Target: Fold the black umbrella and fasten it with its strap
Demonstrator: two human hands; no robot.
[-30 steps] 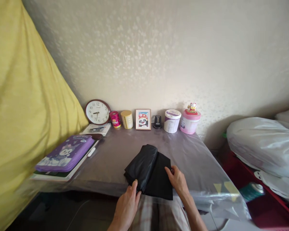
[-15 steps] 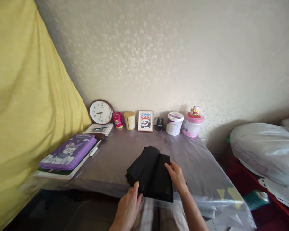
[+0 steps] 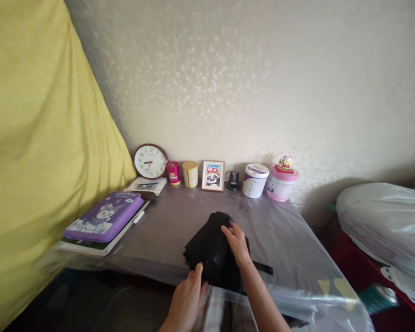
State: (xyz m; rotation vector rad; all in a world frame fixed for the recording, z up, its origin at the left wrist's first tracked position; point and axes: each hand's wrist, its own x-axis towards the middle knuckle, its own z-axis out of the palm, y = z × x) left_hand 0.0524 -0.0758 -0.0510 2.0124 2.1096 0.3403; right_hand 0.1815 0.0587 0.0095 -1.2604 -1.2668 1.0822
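Observation:
A black folded fabric (image 3: 210,249) with layered flaps lies at the front middle of the table. It looks like a collapsed umbrella, though no handle shows. My left hand (image 3: 190,293) pinches its lower edge, thumb on top. Across the upper right part, my right hand (image 3: 235,240) has thumb and fingers closed on a flap laid toward the left. A narrow black strap (image 3: 263,268) sticks out on the right, past my right forearm, which hides part of the fabric.
Plastic covers the table (image 3: 166,230). A purple case (image 3: 103,219) rests on books at left, beside a yellow curtain (image 3: 55,138). Along the wall stand a clock (image 3: 151,161), a picture frame (image 3: 213,176), and tubs including a white one (image 3: 255,182). A bulging white bag (image 3: 383,226) sits right.
My right hand has moved left and up, bringing the right flap over the fabric's middle. The strap now shows fully. My left hand keeps its grip; the view has shifted slightly.

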